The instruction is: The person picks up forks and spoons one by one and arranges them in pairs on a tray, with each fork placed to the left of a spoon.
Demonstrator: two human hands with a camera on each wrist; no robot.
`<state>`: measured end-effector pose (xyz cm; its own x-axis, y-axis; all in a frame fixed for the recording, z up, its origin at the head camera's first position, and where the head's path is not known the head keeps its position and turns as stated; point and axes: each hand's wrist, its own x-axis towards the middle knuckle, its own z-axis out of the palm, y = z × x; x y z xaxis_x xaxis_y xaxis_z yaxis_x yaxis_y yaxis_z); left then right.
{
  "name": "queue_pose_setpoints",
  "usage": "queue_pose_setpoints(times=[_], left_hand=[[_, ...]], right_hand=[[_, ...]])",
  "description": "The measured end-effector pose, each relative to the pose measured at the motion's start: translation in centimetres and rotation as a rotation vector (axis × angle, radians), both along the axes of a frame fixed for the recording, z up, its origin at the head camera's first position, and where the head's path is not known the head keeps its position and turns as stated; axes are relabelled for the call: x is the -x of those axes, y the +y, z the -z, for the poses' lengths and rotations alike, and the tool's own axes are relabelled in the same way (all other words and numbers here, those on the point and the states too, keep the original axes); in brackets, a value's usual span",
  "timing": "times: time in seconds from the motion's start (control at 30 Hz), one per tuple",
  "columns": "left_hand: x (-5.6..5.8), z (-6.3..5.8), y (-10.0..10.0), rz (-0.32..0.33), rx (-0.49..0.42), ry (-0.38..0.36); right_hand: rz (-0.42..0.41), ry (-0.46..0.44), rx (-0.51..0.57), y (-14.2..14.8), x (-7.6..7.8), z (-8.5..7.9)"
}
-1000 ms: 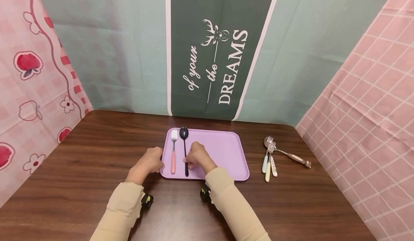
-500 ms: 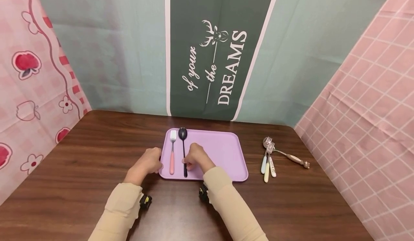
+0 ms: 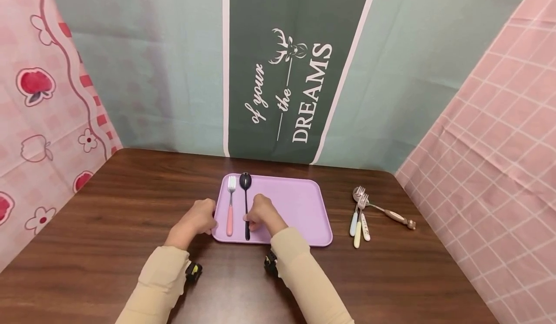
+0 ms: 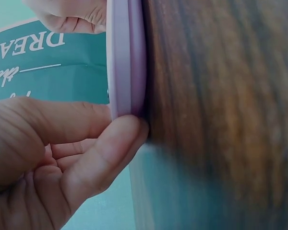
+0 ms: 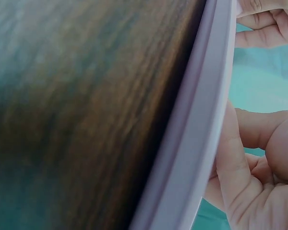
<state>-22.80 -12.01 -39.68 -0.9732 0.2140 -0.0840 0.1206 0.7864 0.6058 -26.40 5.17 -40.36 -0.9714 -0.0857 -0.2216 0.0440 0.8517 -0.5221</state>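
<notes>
A lilac tray (image 3: 291, 203) lies on the wooden table. My left hand (image 3: 201, 216) pinches its left rim between thumb and fingers; the left wrist view shows the rim (image 4: 127, 62) gripped at the fingertips. On the tray, a fork with a pink handle (image 3: 229, 220) lies along the left side, tines away from me. Beside it is a black long-handled spoon (image 3: 245, 181), bowl at the far rim. My right hand (image 3: 263, 214) pinches the spoon's handle near its lower end. In the right wrist view the tray's side (image 5: 197, 129) hides the spoon and some of the fingers.
To the right of the tray, several pieces of cutlery lie overlapping: small forks with blue and yellow handles (image 3: 357, 234), a white-handled piece (image 3: 365, 227) and a spoon with a decorated handle (image 3: 395, 215). Printed cloths (image 3: 182, 73) hang behind and at both sides of the table.
</notes>
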Motion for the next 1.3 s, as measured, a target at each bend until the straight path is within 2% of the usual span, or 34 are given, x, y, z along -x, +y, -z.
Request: queue_pose_setpoints(times=[0.2, 0.33, 0.87, 1.0, 1.13, 1.3], left_hand=[[-0.1, 0.2, 0.1, -0.004, 0.015, 0.014], [0.0, 0.3, 0.1, -0.014, 0.034, 0.018], [0.2, -0.1, 0.5, -0.041, 0.057, 0.018], [0.3, -0.1, 0.6, -0.043, 0.058, 0.017], [0.4, -0.1, 0.8, -0.069, 0.059, -0.008], [0.4, 0.0, 1.0, -0.100, 0.074, -0.021]], right_hand=[[0.003, -0.038, -0.040, -0.1, 0.0, 0.3], [0.003, -0.046, -0.023, -0.2, 0.0, 0.5], [-0.059, 0.040, 0.017, 0.4, -0.6, -0.2], [-0.109, 0.055, -0.049, 0.6, -0.9, -0.7], [-0.189, 0.081, -0.128, 1.1, -1.2, -1.3], [-0.294, 0.125, -0.178, 1.9, -1.6, -1.8]])
